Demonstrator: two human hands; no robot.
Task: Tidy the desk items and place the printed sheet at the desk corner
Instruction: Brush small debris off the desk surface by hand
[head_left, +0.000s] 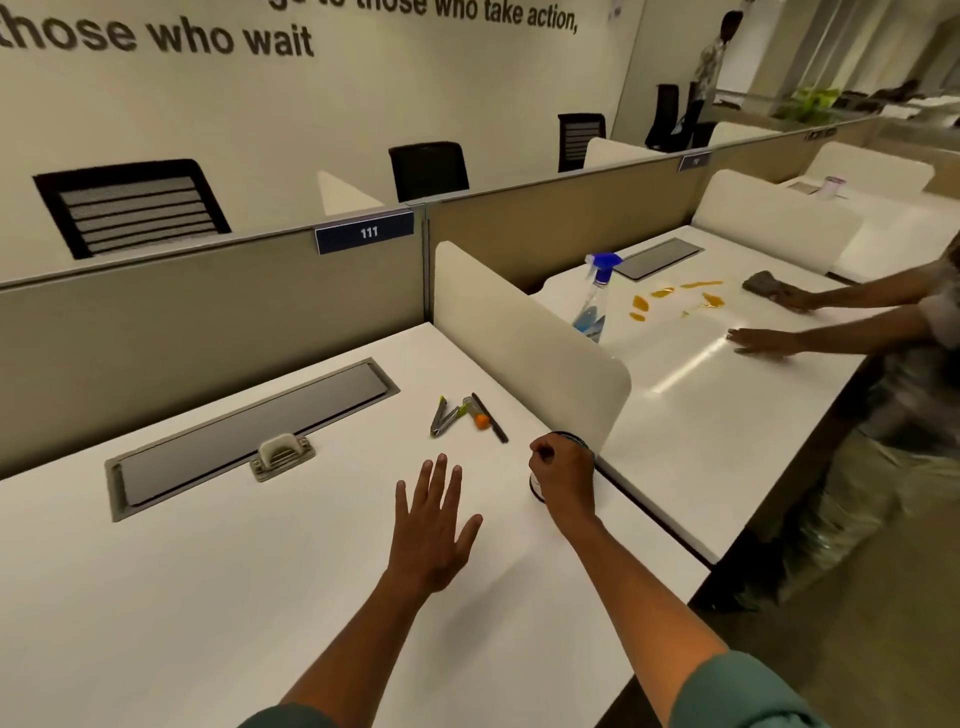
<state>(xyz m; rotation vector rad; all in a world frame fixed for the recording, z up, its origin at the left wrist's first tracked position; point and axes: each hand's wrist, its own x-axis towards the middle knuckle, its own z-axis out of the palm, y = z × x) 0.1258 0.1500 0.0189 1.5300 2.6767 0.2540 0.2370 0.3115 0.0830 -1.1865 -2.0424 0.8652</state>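
Observation:
On the white desk (260, 597) lie a stapler (444, 419), a black pen (491, 418) and a small orange-tipped item (481, 420), grouped near the side divider. My left hand (432, 525) hovers flat over the desk with its fingers spread, just short of these items. My right hand (562, 480) curls round a dark round container (571, 439) that stands beside the divider's front end; most of the container is hidden by the hand. No printed sheet shows in this view.
A cream side divider (524, 343) bounds the desk on the right. A grey cable tray lid (249, 431) with a plastic clip (283, 454) sits at the back. On the neighbouring desk another person (883, 364) wipes orange spills (670, 299) beside a spray bottle (595, 301).

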